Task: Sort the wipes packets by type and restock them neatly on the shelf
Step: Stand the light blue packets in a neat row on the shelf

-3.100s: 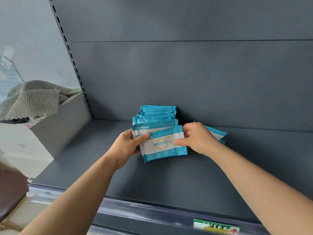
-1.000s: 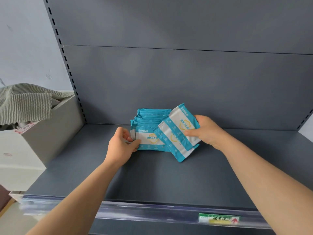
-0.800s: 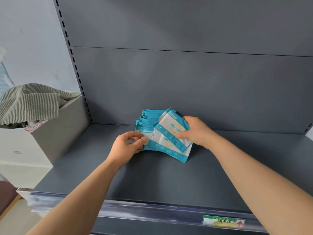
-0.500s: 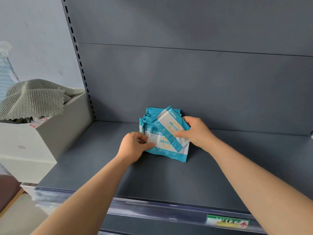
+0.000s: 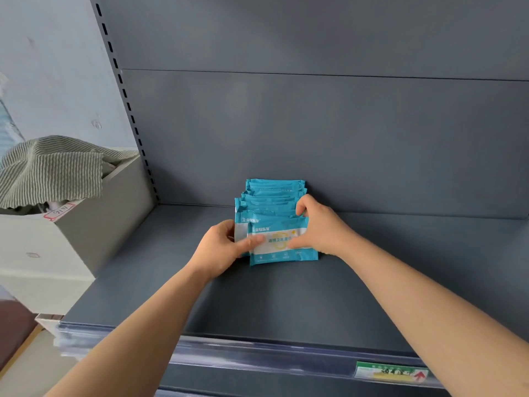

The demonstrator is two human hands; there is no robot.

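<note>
you are squaring the front wipes packet (image 5: 282, 241) against the row of packets (image 5: 273, 196) standing mid-shelf (image 5: 286, 299), your left hand (image 5: 221, 250) and right hand (image 5: 317, 229) each pinching a side of it, so next likely release it gently and fetch more.

The shelf (image 5: 286, 305) is a dark blue-grey metal board running back to a back panel (image 5: 343, 138) of the same colour, with a clear plastic strip (image 5: 257, 353) along its front edge that carries a green label (image 5: 390, 372) towards the right. A single row of teal-and-white wipes packets (image 5: 274, 187) stands on it left of the middle, packed one behind another from close by the panel forward. The front packet (image 5: 283, 255) faces outward, set slightly right of the one behind, its bottom edge on the board.
</note>
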